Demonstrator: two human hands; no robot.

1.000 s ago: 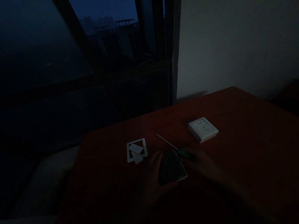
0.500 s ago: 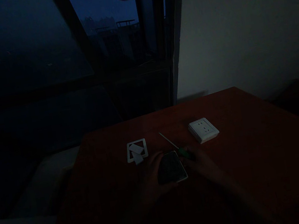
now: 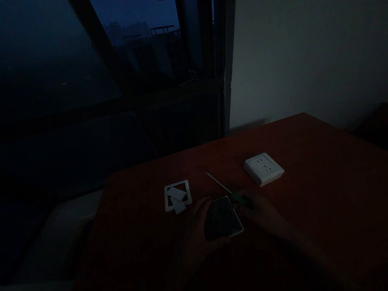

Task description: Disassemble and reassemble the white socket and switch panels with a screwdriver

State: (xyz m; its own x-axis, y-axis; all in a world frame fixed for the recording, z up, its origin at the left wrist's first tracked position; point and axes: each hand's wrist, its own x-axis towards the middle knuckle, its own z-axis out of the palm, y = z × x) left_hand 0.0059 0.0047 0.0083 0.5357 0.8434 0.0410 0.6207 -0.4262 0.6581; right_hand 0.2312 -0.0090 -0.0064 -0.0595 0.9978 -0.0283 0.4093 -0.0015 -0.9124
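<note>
My left hand (image 3: 197, 229) grips a square switch or socket panel (image 3: 222, 218) by its left side, fingers at the far edge and thumb at the near edge. The panel's dark back faces up, with a thin pale rim. My right hand (image 3: 262, 211) is closed around the green handle of a screwdriver (image 3: 240, 198), whose shaft points away to the far left. Its fingers are close to the panel's right edge; darkness hides whether they touch it. Beyond my left hand lies a white frame (image 3: 166, 200) with two white rocker pieces (image 3: 177, 194) across it.
A stack of white socket panels (image 3: 264, 169) sits on the reddish table (image 3: 319, 184) to the right. Behind the table are a dark window (image 3: 170, 94) and a pale wall (image 3: 310, 36). The room is very dim.
</note>
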